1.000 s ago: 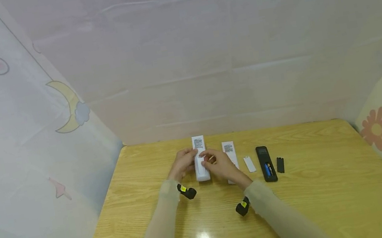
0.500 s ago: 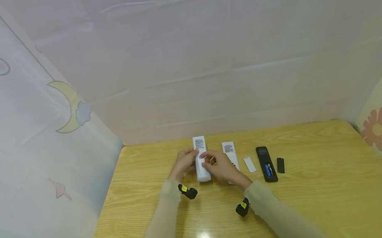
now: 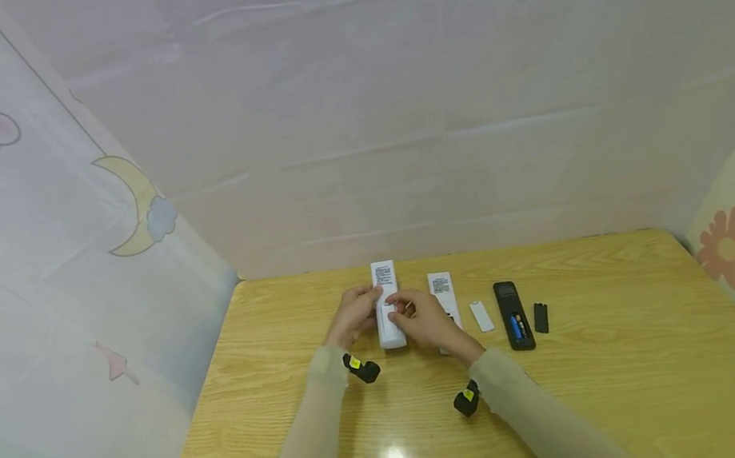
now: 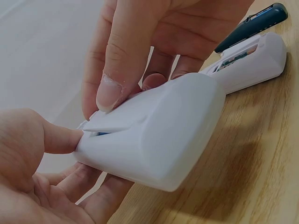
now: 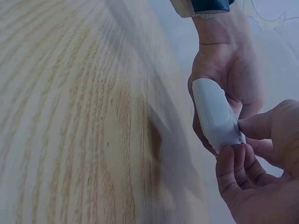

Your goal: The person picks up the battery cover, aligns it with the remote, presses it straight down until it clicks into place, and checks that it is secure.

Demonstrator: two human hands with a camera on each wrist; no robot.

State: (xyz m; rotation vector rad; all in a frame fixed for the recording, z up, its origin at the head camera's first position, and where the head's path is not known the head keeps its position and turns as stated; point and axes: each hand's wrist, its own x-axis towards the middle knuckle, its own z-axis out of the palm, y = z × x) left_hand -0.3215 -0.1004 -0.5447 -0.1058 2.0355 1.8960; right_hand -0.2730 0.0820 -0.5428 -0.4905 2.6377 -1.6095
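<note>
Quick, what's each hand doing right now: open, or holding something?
Left hand: closed, holding the white remote.
Right hand: closed, gripping that remote's battery cover, which sits slightly raised.

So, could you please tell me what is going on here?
A person's left hand holds a white remote while the right hand pinches its battery cover, slightly ajar. To the right lie another white remote and a black remote, both with open battery compartments, plus a white cover and a black cover.
</note>
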